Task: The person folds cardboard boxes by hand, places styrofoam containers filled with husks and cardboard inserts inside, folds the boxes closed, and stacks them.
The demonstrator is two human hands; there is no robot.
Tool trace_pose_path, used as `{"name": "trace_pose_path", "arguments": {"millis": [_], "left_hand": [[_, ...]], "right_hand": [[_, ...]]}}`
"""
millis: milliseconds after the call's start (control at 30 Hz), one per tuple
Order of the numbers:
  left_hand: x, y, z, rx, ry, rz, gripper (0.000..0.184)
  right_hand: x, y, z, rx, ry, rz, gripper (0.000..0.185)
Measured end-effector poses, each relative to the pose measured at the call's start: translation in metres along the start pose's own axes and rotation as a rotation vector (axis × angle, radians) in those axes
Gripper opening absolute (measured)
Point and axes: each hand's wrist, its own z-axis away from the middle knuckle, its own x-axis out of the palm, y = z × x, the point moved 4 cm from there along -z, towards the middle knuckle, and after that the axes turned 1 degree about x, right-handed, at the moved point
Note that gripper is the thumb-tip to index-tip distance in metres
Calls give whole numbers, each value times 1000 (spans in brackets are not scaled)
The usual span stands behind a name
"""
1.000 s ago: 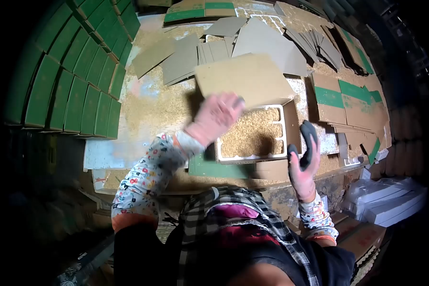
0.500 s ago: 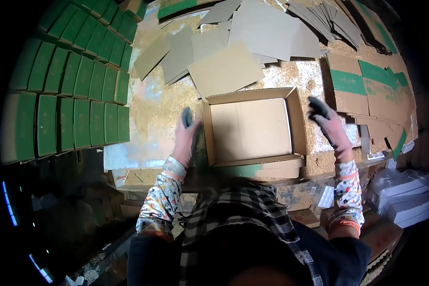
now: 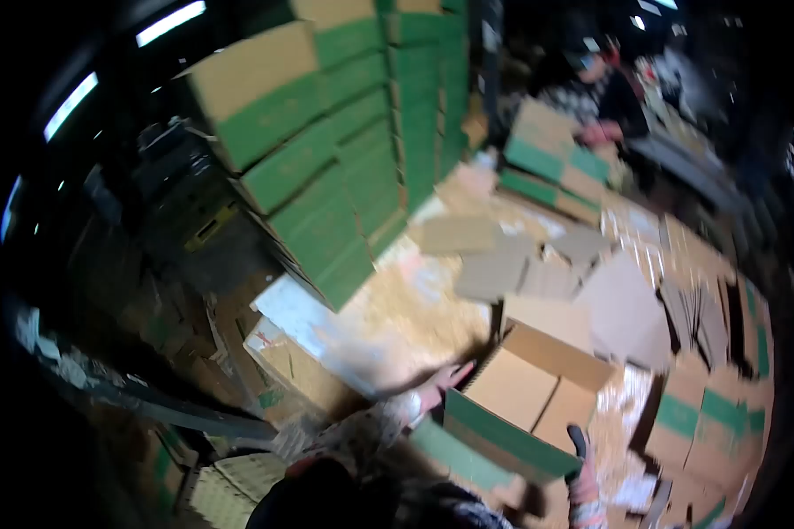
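An open cardboard box (image 3: 487,434) with a green outer front is in front of me, turned at an angle. Two tan panels with a dark line between them show inside it. My left hand (image 3: 441,388), in a pinkish glove, presses against the box's left side with its fingers along the wall. At the near right corner, my right hand (image 3: 582,463) grips the box, its dark-tipped thumb up by the rim and its other fingers hidden. Flat grey cardboard sheets (image 3: 622,309) lie just beyond the box. The view is blurred by motion.
A tall stack of green-and-tan boxes (image 3: 304,167) stands at the table's left edge. Flattened green-striped cartons (image 3: 701,423) lie at right. Farther back, another person (image 3: 617,106) has a hand at a carton (image 3: 538,145). A metal rail (image 3: 168,406) runs at lower left.
My view has swung left and up, bringing the tall stack and another person into sight. My hands have gone from apart beside a box to against a box's sides.
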Motion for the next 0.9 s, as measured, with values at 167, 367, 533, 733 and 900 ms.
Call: {"name": "trace_pose_path", "arguments": {"millis": [167,367,533,733,900], "left_hand": [[-149,293,112,1204,689,-1169,76],[-358,563,151,1362,1256,-396,75],[-477,565,67,1211,613,147,43],[-496,544,68,1263,1023,-190,36],[-463,373,95,1283,1202,-177,67]], "right_hand": [[28,-133,-124,212,269,-951,57],[50,-388,-265,-291,367,-333,56],[120,-542,-369,-568,335,124,55],[188,-578,-467,-569,314,704,54],[189,-540,-461,-632,309,922,53]]}}
